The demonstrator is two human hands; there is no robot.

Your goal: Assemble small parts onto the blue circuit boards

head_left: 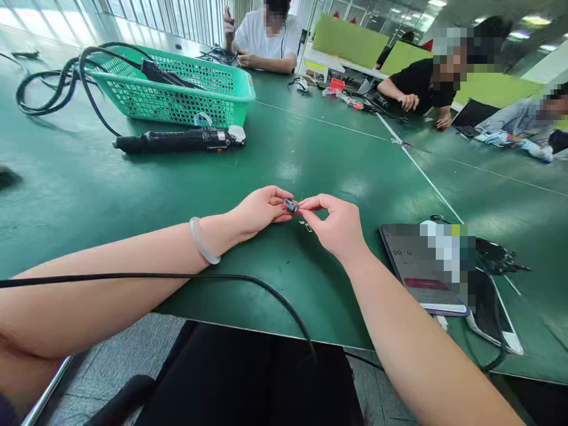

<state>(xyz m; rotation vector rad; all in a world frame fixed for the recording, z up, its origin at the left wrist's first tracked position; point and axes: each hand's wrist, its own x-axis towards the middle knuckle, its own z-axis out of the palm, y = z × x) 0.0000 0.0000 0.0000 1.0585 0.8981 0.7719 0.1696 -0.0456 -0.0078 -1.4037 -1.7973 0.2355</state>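
Step in hand looks like close two-handed fingertip work on a small black component (pixel 291 205) with pale markings, held just above the green tabletop (pixel 284 160) around the middle of the frame. Left hand (pixel 261 210) grips it from the left between thumb and fingers; right hand (pixel 339 222) has thumb and forefinger pinched on its right end. Too small to tell if there's a separate tiny piece between those right fingertips. Nothing else in either hand. Corded electric screwdriver (pixel 173 141) lies at upper left, out of both hands, just in front of the green plastic basket (pixel 246 100). Phone (pixel 410 254) is face up at lower right, well apart from the component. My read: next move calls for the left grip to hold the component steady while the right fingertips apply light, controlled force at that end; too hard a squeeze could make it slip or twist.
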